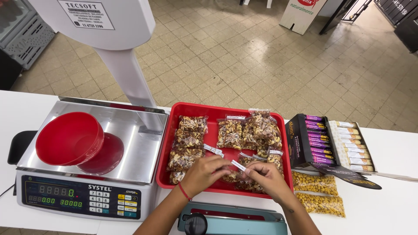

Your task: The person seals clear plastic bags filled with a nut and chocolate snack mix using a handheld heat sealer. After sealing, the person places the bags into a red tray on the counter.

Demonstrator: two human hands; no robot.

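Left hand (203, 171) and right hand (262, 175), fingers curled, pinching together one small clear bag of mixed nuts (233, 174) by its white label strip, low over the front edge of the red tray (172, 130). Tray on the white bench (392, 204) between a scale (130, 143) bearing a red bowl (69, 138) and a box of snack bars (311, 141).

counter layout, from the person's side

scale (130, 143) at left, bowl (69, 138) tipped on its platform. tray (191, 109) just right of it, bags of nuts (187, 141) lying in it. both hands, left hand (203, 170) and right hand (264, 176), over the tray's near edge, on a small bag (233, 174). snack bar boxes (331, 141) right of the tray; two corn bags (315, 182) in front of them. sealer (233, 219) nearest, below the hands.
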